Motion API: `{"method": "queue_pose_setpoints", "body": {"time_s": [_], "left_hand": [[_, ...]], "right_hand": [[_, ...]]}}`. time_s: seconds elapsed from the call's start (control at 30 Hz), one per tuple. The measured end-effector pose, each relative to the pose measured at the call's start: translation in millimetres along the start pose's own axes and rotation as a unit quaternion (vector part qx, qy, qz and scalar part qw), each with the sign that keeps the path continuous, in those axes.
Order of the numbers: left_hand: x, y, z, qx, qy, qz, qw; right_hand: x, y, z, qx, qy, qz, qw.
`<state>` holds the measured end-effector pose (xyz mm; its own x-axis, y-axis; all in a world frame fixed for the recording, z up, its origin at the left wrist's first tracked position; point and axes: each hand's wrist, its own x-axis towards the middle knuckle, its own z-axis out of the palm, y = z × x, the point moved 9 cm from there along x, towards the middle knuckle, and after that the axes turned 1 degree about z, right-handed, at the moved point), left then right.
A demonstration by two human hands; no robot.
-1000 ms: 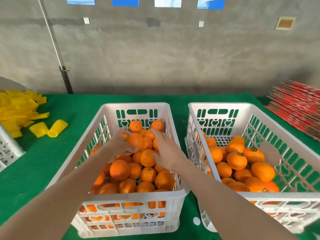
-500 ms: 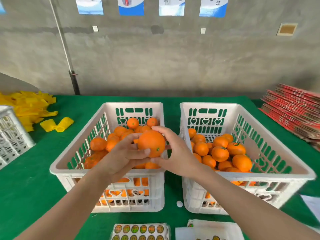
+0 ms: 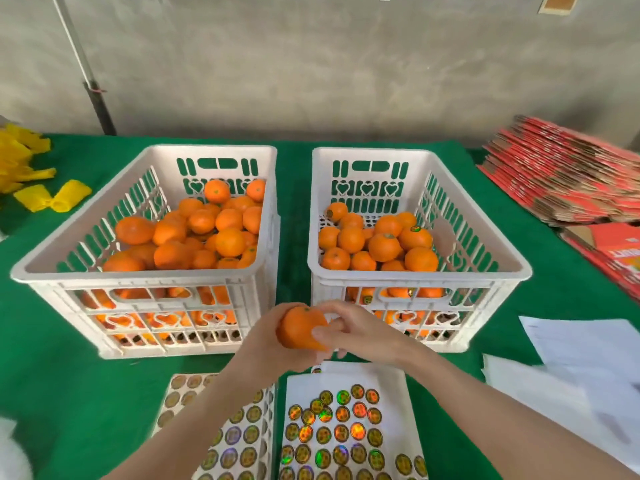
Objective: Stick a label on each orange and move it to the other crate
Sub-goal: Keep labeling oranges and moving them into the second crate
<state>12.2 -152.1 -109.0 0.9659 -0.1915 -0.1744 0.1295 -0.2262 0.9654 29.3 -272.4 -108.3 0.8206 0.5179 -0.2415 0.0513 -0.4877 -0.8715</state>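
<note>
1. Near edge of the table [image 3: 52, 393]: two label sheets lie side by side. My left forearm crosses the left label sheet [image 3: 239, 441]. The right label sheet [image 3: 332, 427] carries round shiny labels below a bare white top strip. The frame bottom cuts off both sheets.
2. Just beyond the sheets, in front of the gap between the crates: one orange [image 3: 299, 329] is held clear of the table. My left hand [image 3: 258, 341] cups it from the left with fingers wrapped behind it. My right hand [image 3: 360, 330] grasps it from the right, with the thumb pressed on its near face.
3. Label status of this orange: probably not applied yet, but the thumb covers the likely spot and I cannot confirm.
4. Left crate [image 3: 138, 276]: heaped with oranges and no labels are visible, so I judge these still to be done.
5. Right crate [image 3: 415, 278]: a lower layer of oranges, several showing labels. I judge the task to be under half complete. Lower layers in both crates are hidden.
6. Right edge: loose white papers [image 3: 581, 344], blurred.
7. Far corners: yellow foam sleeves [image 3: 52, 200] at the left and stacked red cartons [image 3: 561, 174] at the right, both cut off.
</note>
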Motion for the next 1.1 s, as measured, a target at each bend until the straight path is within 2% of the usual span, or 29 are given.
{"method": "queue_pose_setpoints", "body": {"time_s": [0.07, 0.13, 0.2, 0.37, 0.5, 0.7, 0.8, 0.9, 1.0, 1.1], "left_hand": [[3.0, -25.9, -7.6, -0.028, 0.049, -0.061, 0.997], [1.6, -53.1, -13.8, -0.071, 0.081, -0.123, 0.987], [-1.6, -77.3, -15.6, -0.101, 0.087, -0.168, 0.977], [-6.9, -107.7, -3.6, -0.156, 0.072, -0.211, 0.962], [-6.7, -113.0, 6.6, -0.191, 0.066, -0.210, 0.957], [-7.0, -112.7, 24.7, -0.223, -0.042, -0.201, 0.953], [-8.2, -112.9, 35.1, -0.221, -0.061, -0.219, 0.948], [-5.0, -113.6, 38.2, -0.258, -0.032, -0.229, 0.938], [-4.7, -114.3, 38.9, -0.285, -0.021, -0.240, 0.928], [-4.7, -112.7, 42.2, -0.304, -0.032, -0.241, 0.921]], "right_hand": [[2.0, 31.0, 3.7, -0.036, -0.007, 0.041, 0.998], [5.0, 63.5, 11.8, -0.173, -0.024, 0.073, 0.982], [7.9, 87.8, 25.9, -0.308, -0.048, 0.097, 0.945], [16.8, 93.7, 37.5, -0.386, -0.004, 0.090, 0.918], [18.8, 96.3, 39.0, -0.367, -0.002, 0.089, 0.926], [15.7, 87.3, 21.5, -0.268, 0.051, 0.053, 0.961], [5.6, 81.5, 12.9, -0.289, 0.112, 0.037, 0.950], [-7.3, 68.7, 13.5, -0.296, 0.177, 0.005, 0.939], [-8.5, 76.7, 28.2, -0.228, 0.135, 0.093, 0.960], [-5.8, 84.8, 40.5, -0.221, 0.089, 0.160, 0.958]]}}
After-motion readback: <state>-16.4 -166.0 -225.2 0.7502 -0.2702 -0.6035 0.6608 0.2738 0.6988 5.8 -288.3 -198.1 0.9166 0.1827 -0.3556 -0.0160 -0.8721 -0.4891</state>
